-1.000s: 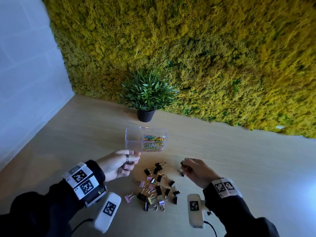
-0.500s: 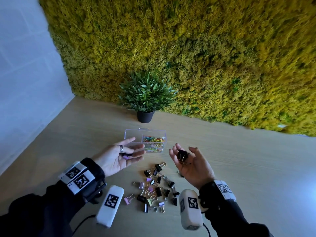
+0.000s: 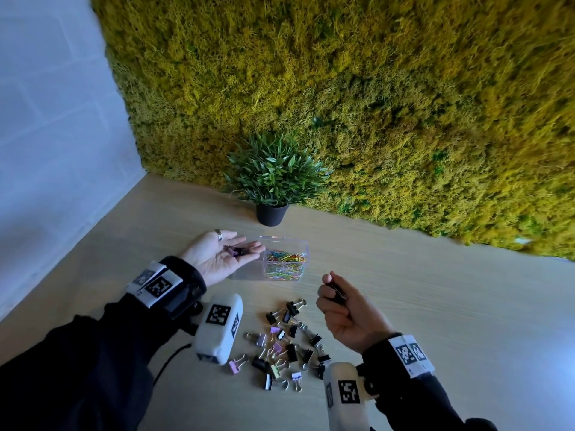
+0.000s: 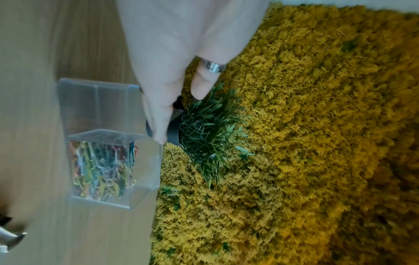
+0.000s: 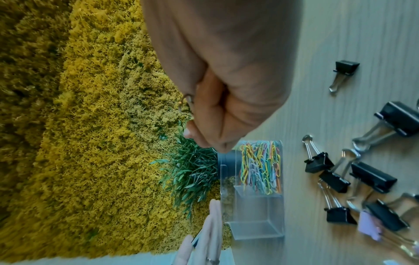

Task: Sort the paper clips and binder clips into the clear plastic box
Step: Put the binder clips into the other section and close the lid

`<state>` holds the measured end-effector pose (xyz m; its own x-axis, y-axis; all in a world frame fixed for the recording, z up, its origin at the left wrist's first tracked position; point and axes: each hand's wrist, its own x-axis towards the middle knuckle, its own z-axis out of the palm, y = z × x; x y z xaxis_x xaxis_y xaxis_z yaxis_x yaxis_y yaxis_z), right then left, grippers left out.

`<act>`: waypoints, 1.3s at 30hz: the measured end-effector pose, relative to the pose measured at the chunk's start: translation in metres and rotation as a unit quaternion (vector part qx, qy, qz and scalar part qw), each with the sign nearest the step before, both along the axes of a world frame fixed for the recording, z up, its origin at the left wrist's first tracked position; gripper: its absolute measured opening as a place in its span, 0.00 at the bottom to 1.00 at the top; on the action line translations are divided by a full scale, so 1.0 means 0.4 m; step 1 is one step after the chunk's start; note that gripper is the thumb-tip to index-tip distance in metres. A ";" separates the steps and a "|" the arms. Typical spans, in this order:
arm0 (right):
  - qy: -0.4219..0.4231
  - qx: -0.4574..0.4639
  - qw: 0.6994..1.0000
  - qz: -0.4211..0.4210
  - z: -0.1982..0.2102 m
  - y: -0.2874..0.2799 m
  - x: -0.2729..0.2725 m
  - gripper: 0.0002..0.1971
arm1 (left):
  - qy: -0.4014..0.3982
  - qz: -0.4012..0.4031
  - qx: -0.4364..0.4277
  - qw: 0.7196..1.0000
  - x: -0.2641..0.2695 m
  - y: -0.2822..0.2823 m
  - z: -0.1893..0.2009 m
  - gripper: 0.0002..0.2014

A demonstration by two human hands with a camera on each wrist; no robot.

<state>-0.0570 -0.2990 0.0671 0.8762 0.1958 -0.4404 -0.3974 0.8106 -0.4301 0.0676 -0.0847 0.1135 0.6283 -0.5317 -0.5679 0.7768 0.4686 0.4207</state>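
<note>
The clear plastic box [image 3: 249, 269] stands mid-table, its right compartment full of coloured paper clips [image 3: 284, 259]; its left compartment [image 4: 90, 100] looks bare. My left hand [image 3: 224, 253] hovers palm up over the box's left side, fingers straight, carrying purple and black binder clips [image 3: 235, 251] on the palm. My right hand [image 3: 337, 301] is lifted to the right of the box, fingers curled round black binder clips [image 3: 336, 289]; a wire handle [image 5: 184, 103] pokes out of the fist. A pile of black, purple and yellow binder clips [image 3: 286, 340] lies on the table between my wrists.
A small potted plant [image 3: 272, 181] stands just behind the box against the yellow-green moss wall [image 3: 373, 104]. A white wall [image 3: 56, 119] borders the wooden table [image 3: 435, 306] on the left.
My left hand rose and moved forward over the box's left side, palm up with clips. My right hand closed from an open palm into a fist around its clips.
</note>
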 end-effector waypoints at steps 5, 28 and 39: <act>0.009 0.010 0.999 -0.040 0.002 -0.003 -0.003 0.24 | 0.031 0.007 -0.007 0.999 0.040 0.006 -0.003 0.35; 0.054 0.061 0.990 -0.113 0.091 0.094 0.060 0.11 | -0.559 -0.190 0.551 0.590 0.032 -0.030 -0.166 0.25; 0.115 -0.092 0.988 -0.042 0.071 0.171 0.146 0.13 | -0.605 -0.190 0.618 0.465 -0.032 -0.046 -0.194 0.25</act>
